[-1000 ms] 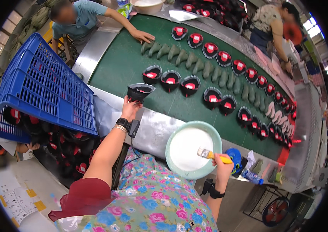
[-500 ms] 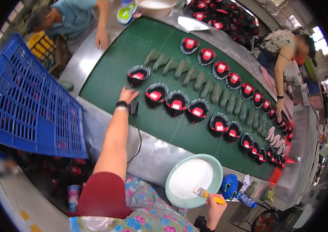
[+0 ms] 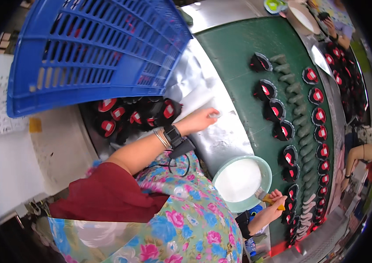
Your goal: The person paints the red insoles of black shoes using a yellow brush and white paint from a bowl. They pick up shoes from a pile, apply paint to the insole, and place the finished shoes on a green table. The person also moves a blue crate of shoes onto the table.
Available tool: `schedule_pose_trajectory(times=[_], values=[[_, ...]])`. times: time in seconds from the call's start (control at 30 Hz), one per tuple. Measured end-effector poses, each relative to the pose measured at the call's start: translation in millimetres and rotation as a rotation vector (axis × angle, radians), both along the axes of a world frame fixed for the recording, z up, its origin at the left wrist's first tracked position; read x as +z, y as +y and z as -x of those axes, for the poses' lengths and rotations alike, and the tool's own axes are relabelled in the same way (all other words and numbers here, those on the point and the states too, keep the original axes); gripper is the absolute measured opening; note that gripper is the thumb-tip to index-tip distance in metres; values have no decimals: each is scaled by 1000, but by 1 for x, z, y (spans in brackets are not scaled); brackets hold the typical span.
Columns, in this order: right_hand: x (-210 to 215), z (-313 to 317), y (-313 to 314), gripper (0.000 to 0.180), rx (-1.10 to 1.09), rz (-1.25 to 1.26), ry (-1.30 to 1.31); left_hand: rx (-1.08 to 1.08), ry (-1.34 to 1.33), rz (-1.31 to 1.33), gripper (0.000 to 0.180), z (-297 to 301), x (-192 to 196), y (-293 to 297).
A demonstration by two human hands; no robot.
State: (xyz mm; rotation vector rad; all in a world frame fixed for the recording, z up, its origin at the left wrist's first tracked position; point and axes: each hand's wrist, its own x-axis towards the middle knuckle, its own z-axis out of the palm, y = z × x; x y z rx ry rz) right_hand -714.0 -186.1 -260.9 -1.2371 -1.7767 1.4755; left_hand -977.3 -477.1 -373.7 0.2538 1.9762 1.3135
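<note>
My left hand (image 3: 201, 120) is over the bare metal ledge, near a pile of black and red shoe uppers (image 3: 168, 109). Its fingers are loosely curled, and nothing shows between thumb and forefinger. In my right hand (image 3: 268, 215) is a paintbrush (image 3: 266, 197) with a yellow handle, gripped by the handle. The brush's bristles are at the rim of a pale green basin (image 3: 266, 168) of white liquid. Beyond it, on the green belt (image 3: 230, 57), stand rows of shoe uppers (image 3: 275, 110) and a line of dark green foot-shaped lasts (image 3: 300, 109).
A large blue crate (image 3: 94, 83) stands tilted at the upper left, above the pile. To the far right, a co-worker's arm (image 3: 353, 162) reaches toward the belt. Another person's hand (image 3: 331, 29) shows at the upper right. A plastic bottle (image 3: 250, 246) lies below the basin.
My view has swung to the left. My left hand has left the shoe upper on the belt and come back over the metal ledge. The brush remains in my right hand by the basin.
</note>
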Motion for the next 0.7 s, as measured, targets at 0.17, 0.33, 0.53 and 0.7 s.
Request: schedule_pose_trajectory(times=[0.17, 0.33, 0.53, 0.7], values=[[3, 7, 2, 45, 155, -6, 22, -123, 537, 640, 55, 4, -2, -67], [28, 19, -25, 41, 148, -2, 32, -164, 444, 928, 65, -4, -74, -78], [36, 11, -30, 42, 197, -85, 24, -313, 443, 1062, 42, 15, -108, -81], [34, -6, -41, 45, 121, -102, 91, -278, 550, 986, 36, 30, -126, -107]])
